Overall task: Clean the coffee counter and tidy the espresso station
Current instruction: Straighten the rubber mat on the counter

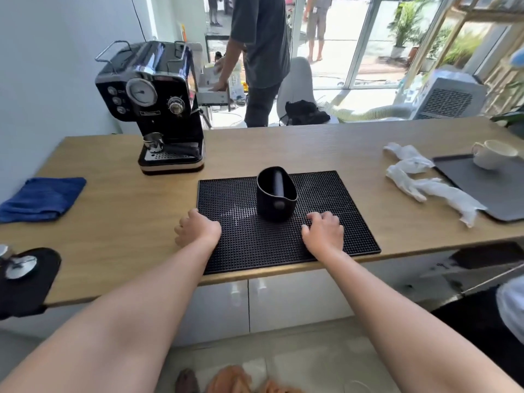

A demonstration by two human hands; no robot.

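Coffee counter (113,219), wooden, before glass doors (337,38)

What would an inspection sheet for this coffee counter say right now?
Surface: wooden counter; black bar mat at its front edge.
Job's things: espresso machine back left; knock box on the mat; blue cloth far left.
Clutter: crumpled white gloves lying partly on a grey tray; white cup on that tray.
Hands: left hand at the mat's left edge, fingers curled, grip unclear; right hand rests on the mat, holding nothing.
Cables: thin dark cord hanging behind the machine.
Surroundings: person standing behind the counter; white chair; air cooler by glass doors.
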